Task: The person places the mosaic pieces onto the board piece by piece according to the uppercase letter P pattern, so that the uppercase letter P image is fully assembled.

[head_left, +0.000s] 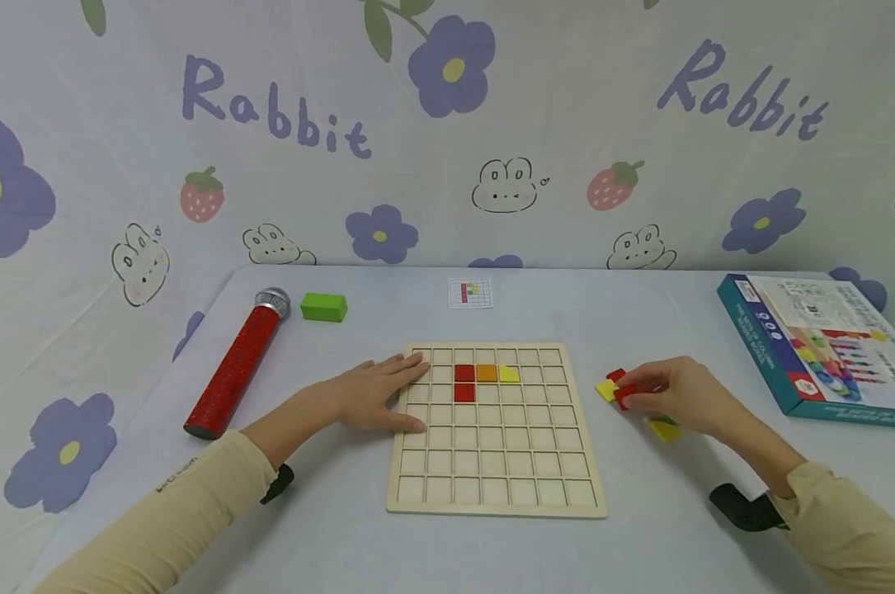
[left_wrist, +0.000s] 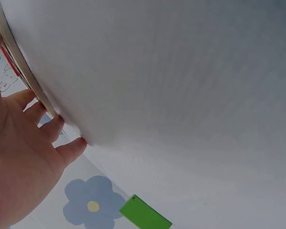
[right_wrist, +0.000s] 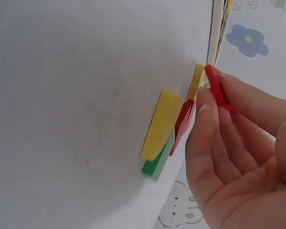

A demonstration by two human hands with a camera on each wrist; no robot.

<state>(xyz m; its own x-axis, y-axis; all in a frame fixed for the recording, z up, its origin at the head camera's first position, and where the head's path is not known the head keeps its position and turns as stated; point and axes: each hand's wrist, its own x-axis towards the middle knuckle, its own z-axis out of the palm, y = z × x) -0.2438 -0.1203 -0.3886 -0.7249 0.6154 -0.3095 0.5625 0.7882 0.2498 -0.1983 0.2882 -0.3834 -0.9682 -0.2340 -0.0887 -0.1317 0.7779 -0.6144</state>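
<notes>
A wooden grid board [head_left: 499,513] lies flat in the middle of the table. Red tiles [head_left: 464,392], an orange tile [head_left: 487,374] and a yellow tile [head_left: 509,374] sit in its upper cells. My left hand [head_left: 376,394] rests on the board's left edge with fingers spread. To the right of the board, my right hand [head_left: 680,396] pinches a red tile [right_wrist: 216,88] between thumb and fingers. Below that hand lie loose yellow tiles [right_wrist: 163,125], a red tile [right_wrist: 182,119] and a green tile [right_wrist: 155,164], partly overlapping in the right wrist view.
Behind the board lies a small pattern card [head_left: 471,293]. A red microphone [head_left: 239,363] and a green block [head_left: 324,307] are at the left. At the far right is a teal-edged game box [head_left: 826,355]. A printed cloth [head_left: 432,148] hangs behind the table.
</notes>
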